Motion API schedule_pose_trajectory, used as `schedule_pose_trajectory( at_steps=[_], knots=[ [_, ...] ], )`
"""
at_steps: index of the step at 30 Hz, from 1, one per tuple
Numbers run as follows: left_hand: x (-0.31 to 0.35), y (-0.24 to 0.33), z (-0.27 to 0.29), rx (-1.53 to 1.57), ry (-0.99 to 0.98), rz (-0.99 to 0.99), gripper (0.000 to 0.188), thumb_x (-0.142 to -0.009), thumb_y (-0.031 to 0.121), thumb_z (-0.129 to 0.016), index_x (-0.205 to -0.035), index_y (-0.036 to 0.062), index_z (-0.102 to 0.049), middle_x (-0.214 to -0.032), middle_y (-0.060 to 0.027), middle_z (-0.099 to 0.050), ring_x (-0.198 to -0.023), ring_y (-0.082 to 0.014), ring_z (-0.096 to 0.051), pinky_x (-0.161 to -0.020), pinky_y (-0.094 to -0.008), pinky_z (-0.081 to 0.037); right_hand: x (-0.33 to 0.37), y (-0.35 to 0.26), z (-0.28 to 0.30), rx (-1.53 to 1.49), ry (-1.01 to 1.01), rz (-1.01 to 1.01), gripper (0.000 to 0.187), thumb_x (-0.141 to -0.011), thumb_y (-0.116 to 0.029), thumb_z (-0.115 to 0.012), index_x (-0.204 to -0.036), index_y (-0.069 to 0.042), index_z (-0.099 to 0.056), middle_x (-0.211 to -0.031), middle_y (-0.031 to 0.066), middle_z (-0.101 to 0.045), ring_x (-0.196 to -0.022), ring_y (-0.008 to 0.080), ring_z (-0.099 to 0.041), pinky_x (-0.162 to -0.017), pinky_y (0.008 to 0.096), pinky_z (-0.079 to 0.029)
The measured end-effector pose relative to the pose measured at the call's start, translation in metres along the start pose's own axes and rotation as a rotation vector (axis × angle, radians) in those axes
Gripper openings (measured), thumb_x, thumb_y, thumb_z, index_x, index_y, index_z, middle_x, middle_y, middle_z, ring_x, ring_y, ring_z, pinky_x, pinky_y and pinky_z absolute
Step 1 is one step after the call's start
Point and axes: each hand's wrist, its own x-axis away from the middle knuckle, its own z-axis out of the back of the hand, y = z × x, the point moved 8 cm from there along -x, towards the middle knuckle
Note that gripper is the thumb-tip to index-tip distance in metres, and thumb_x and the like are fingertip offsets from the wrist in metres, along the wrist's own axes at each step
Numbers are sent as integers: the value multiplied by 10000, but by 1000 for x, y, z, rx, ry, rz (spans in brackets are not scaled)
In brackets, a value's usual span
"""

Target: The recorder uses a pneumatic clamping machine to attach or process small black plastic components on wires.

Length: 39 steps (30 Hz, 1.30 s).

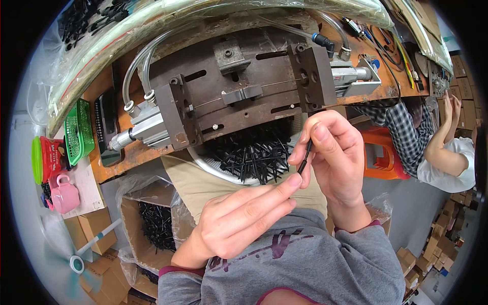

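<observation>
Between my hands is a thin black plastic rod (306,157), tilted, its lower end slightly thicker. My right hand (333,157) pinches its upper part between thumb and fingertips. My left hand (249,218) reaches across from the lower left with fingers nearly straight and pressed together. Its fingertips close on the rod's lower end; the thumb is mostly hidden. Just beyond my hands, a heap of similar black parts (249,155) fills a white-rimmed basket (218,174) at my lap. Above it stands a brown metal fixture (229,119) with a small dark block (241,95) at its middle.
Air cylinders (147,129) with clear hoses flank the fixture on the wooden bench. At left are a green basket (79,132), a pink mug (64,194) and a fan (76,264). A carton of black parts (157,223) stands below. Another person (447,152) sits at right.
</observation>
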Motion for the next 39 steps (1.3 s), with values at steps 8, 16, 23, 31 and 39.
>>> schedule_pose_trajectory(
  at_steps=[8, 16, 23, 31, 39],
  knots=[
    [-2, -7, 1, 49, 11, -6, 291, -660, 9, -778, -922, -102, -716, -1144, -218, -687, -870, -246, -707, -724, -303, -602, -1, -3, -4, 30, -61, 46, 224, -1021, -158, -523, -973, 58, -560, -768, 168, -635, -561, 166, -637, -417, 238, -539],
    [-1, -11, 0, 37, 42, 81, 337, -639, 67, -855, -946, -4, -738, -1129, -166, -708, -831, -238, -713, -694, -303, -591, 0, 4, -3, -133, -53, 1, 113, -994, -66, -576, -988, 42, -609, -842, 156, -698, -585, 130, -655, -519, 221, -521],
    [-2, -13, 1, -39, 44, 55, 342, -633, 45, -852, -949, -14, -736, -1128, -176, -706, -837, -240, -711, -699, -305, -593, 2, 16, -2, -126, -146, -28, 70, -925, 15, -652, -987, 46, -643, -929, 125, -706, -661, 94, -645, -566, 212, -521],
    [-6, -16, -2, -4, 36, 48, 319, -644, 41, -842, -940, -20, -741, -1119, -176, -707, -834, -239, -709, -693, -296, -593, -5, 3, 6, -33, -154, 91, 155, -866, 72, -691, -1019, 55, -676, -917, 117, -652, -661, 101, -650, -551, 188, -509],
    [-9, -25, 4, -171, 117, 113, 319, -635, 38, -839, -929, -20, -730, -1169, -186, -688, -827, -255, -704, -704, -329, -579, -8, 6, 8, 86, -85, 115, 565, -796, 101, -739, -1324, 66, -540, -1096, 161, -669, -759, 90, -649, -664, 222, -535]
  ],
)
